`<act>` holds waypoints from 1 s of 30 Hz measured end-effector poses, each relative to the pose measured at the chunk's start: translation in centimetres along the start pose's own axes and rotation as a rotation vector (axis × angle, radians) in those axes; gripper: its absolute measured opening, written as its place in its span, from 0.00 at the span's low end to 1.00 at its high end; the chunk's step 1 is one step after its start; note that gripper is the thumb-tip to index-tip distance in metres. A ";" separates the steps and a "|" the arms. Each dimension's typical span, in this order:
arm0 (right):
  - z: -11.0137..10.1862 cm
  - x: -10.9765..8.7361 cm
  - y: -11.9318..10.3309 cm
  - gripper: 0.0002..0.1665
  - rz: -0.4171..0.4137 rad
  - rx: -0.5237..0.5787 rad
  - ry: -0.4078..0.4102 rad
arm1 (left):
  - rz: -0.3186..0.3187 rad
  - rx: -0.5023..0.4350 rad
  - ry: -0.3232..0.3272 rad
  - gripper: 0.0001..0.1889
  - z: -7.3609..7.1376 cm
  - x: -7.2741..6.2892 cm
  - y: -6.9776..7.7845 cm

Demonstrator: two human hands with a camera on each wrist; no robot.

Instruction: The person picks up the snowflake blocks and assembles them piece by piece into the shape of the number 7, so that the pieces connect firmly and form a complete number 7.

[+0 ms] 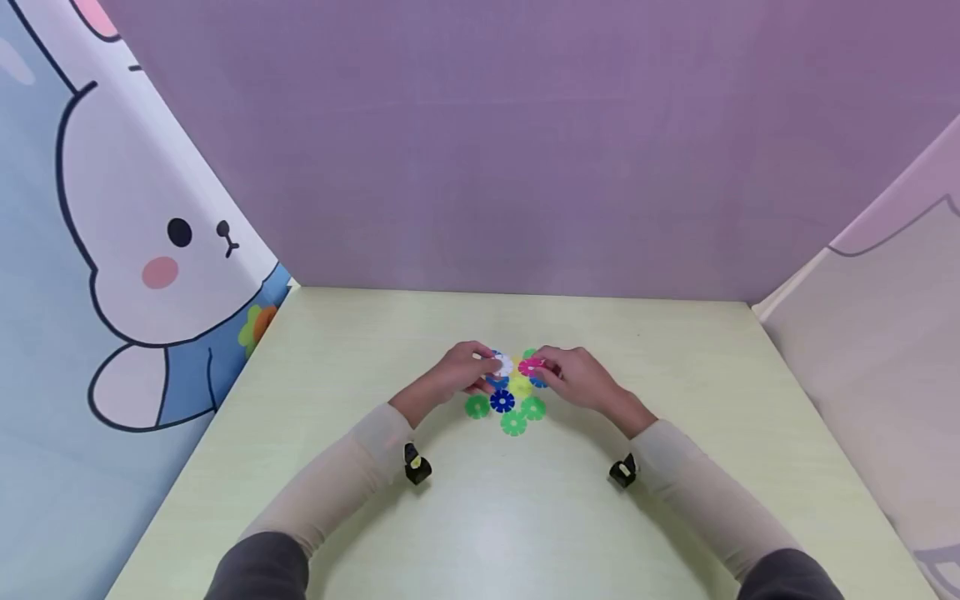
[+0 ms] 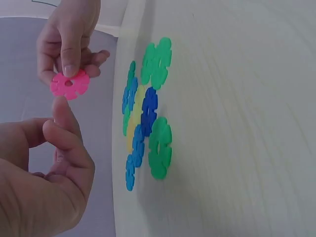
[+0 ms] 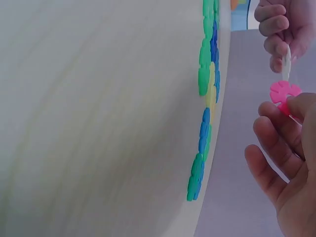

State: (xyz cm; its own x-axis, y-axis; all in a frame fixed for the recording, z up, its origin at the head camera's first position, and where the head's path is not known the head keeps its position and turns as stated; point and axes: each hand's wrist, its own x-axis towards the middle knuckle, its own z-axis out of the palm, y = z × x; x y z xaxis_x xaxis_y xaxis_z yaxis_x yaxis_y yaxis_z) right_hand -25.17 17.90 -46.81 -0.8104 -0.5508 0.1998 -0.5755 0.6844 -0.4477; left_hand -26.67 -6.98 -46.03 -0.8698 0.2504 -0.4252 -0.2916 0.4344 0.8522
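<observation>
Green discs [image 1: 513, 423] lie beneath (blue [image 1: 502, 407] too); left fingers [image 3: 274, 25] pinch a white disc [image 1: 506, 365], right fingers [image 3: 281, 126] a pink [image 2: 75, 89].

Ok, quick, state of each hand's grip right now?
Left hand: closed, pinching a white snowflake disc.
Right hand: closed, pinching a pink snowflake disc.

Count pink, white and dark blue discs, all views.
Pink disc, right hand: 1
White disc, left hand: 1
Dark blue disc, on the table: 1
Total: 3
</observation>
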 end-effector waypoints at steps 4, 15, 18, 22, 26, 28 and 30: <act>0.1 0.1 -0.3 0.12 -0.001 0.001 0.008 | -0.002 -0.009 -0.001 0.23 0.3 -0.1 0.1; 0.5 0.2 -0.8 0.11 -0.029 -0.032 0.024 | 0.016 -0.060 -0.028 0.22 0.6 -0.5 0.3; 0.6 0.3 -0.9 0.10 -0.041 -0.043 0.034 | 0.027 -0.083 -0.023 0.20 0.8 -0.6 0.2; 0.7 0.3 -0.9 0.09 -0.051 -0.065 0.047 | 0.037 -0.110 0.010 0.18 1.2 -0.8 0.1; 0.9 0.3 -0.9 0.09 -0.070 -0.096 0.077 | 0.049 -0.140 0.050 0.15 1.5 -0.9 0.3; 0.9 0.3 -0.9 0.09 -0.082 -0.109 0.098 | 0.057 -0.162 0.061 0.14 1.7 -0.9 0.3; 0.9 0.2 -0.9 0.09 -0.092 -0.118 0.116 | 0.066 -0.188 0.065 0.13 1.8 -0.9 0.3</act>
State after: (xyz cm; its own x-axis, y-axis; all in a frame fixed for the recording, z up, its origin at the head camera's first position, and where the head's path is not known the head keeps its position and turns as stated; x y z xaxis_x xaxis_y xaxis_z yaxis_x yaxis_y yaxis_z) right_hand -24.72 16.70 -47.15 -0.7570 -0.5597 0.3372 -0.6512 0.6887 -0.3187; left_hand -25.25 -5.58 -45.95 -0.9113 0.2140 -0.3517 -0.2973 0.2489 0.9218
